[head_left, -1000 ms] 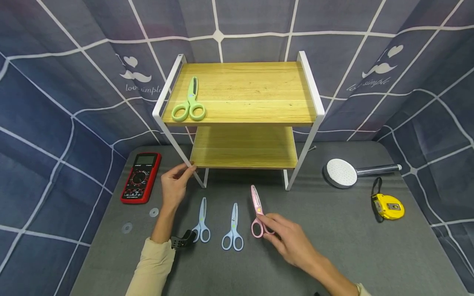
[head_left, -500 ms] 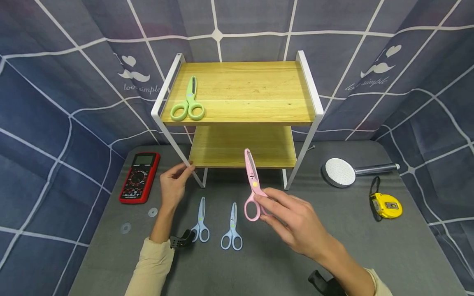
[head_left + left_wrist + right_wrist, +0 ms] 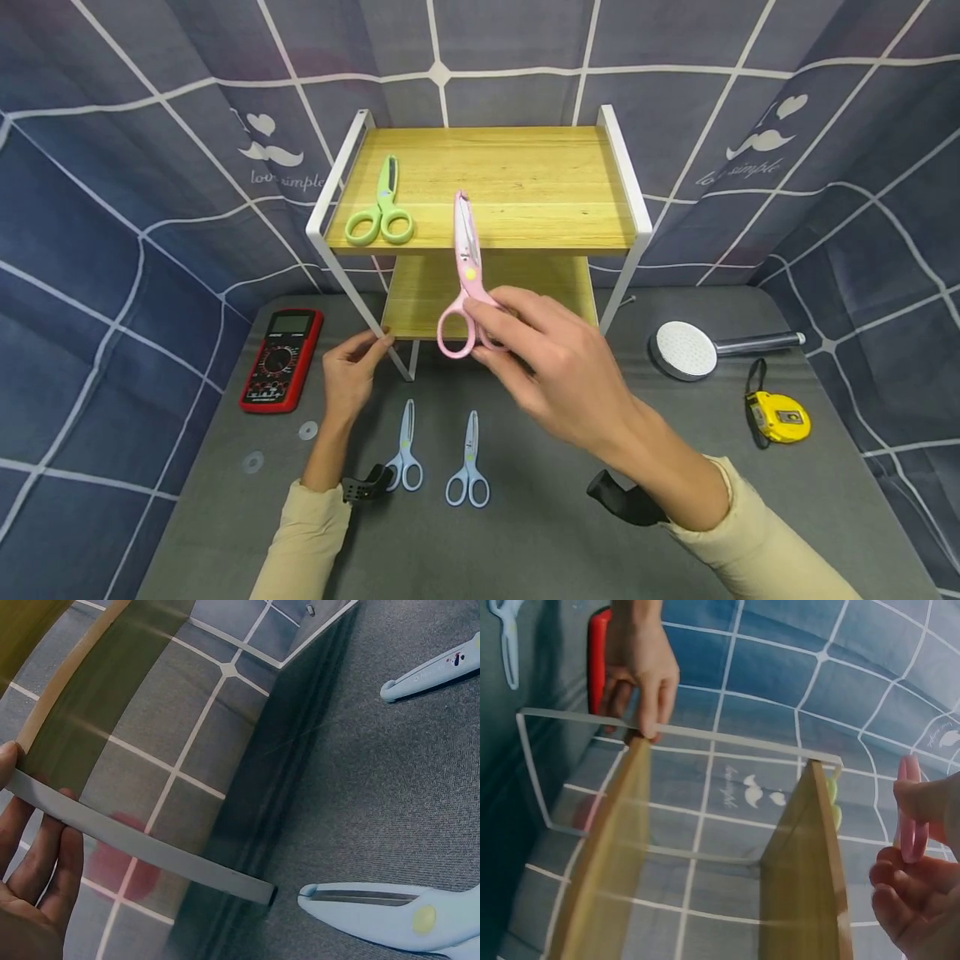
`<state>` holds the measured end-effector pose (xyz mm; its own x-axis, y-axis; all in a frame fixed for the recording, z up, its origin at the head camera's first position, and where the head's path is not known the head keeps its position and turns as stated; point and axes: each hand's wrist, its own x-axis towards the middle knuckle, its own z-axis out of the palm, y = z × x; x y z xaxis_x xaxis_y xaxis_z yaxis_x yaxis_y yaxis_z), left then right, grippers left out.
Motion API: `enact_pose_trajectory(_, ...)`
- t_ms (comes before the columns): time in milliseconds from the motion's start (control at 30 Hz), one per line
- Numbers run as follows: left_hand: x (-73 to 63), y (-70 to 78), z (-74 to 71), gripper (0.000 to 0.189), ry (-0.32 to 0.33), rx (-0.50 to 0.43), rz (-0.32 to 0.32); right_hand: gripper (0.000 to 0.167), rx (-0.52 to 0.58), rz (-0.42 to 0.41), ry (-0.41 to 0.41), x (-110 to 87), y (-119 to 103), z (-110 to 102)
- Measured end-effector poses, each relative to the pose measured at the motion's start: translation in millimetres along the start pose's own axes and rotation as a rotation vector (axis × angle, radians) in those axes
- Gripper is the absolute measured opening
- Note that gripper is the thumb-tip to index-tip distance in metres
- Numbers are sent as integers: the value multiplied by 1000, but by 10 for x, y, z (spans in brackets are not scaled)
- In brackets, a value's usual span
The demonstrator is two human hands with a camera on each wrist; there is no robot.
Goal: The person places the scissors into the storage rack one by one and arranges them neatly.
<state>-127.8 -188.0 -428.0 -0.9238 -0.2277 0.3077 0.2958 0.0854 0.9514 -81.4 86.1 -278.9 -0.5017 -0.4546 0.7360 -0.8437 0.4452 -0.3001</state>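
Note:
Pink scissors (image 3: pixel 468 258) are pinched near the handles by my right hand (image 3: pixel 551 362), blades pointing away from me. In the head view they overlap the front edge of the upper shelf board. My left hand (image 3: pixel 349 375) grips the white front leg (image 3: pixel 142 844) of the two-tier shelf (image 3: pixel 510 167) at the lower board's left corner, thumb and fingers on either side of the bar. Green scissors (image 3: pixel 386 204) lie on the left of the upper board. Two pairs of blue scissors, one left (image 3: pixel 406 450) and one right (image 3: pixel 469 462), lie on the table before the shelf.
A red multimeter (image 3: pixel 282 360) and two clear discs, one upper (image 3: pixel 308 430) and one lower (image 3: pixel 253 462), lie at the left. To the right are a shower head (image 3: pixel 684 350) and a yellow tape measure (image 3: pixel 780 417). A tiled-pattern curtain (image 3: pixel 517 50) hangs behind the shelf.
My right hand has lifted the pink scissors off the table and carried them up and forward to the upper board's height. My left hand has stayed on the shelf leg.

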Motion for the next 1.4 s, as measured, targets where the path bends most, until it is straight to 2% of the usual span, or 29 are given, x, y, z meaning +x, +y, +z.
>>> enact_pose_trajectory(267,2,-6,-4,19,-17,16,-4,37,-63,24,62,405,194,-2)
enact_pose_trajectory(500,-12,1,-9,18,3,14,13,35,-178,144,-36,615,345,116)
enact_pose_trajectory(600,-10,2,-5,18,0,15,7,34,-231,192,-82,651,379,175)
enact_pose_trajectory(767,2,-2,6,18,-4,-1,5,34,-323,202,-96,659,403,238)
enact_pose_trajectory(933,-1,-17,8,18,6,-23,0,34,-350,214,-121,699,399,247)
enact_pose_trajectory(1233,2,-29,7,19,-1,-17,-2,36,-410,245,-235,742,398,206)
enact_pose_trajectory(1400,-1,-26,3,19,6,-21,-6,35,-402,251,-238,744,398,204)
